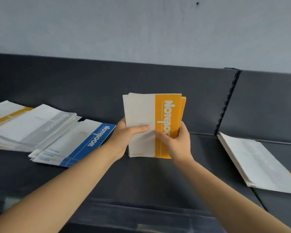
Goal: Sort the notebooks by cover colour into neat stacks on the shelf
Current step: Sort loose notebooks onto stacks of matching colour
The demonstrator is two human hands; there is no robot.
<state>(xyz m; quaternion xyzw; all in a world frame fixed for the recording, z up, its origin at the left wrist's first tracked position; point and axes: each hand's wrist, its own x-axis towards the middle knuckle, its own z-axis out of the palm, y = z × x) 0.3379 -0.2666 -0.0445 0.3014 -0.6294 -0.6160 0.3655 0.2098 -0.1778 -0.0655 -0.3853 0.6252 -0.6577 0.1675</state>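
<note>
**Yellow bundle held upright over the shelf**

A slim sheaf of yellow notebooks (154,115) – flat paper covers, white with an orange band – stands upright at the centre of the dark, matte shelf (149,179); whether its lower edge touches cannot be told. The left hand (126,137) has its grip on the left edge, thumb across the cover; the right hand (176,140) clasps the right edge likewise. To the left lie fanned blue notebooks (74,145) and a slumped pile of grey notebooks (35,126) – overlapping; a pale stack (259,163) lies well apart on the right.

The far-right notebook stack (259,162) is cut off, its cover colour unclear.
</note>
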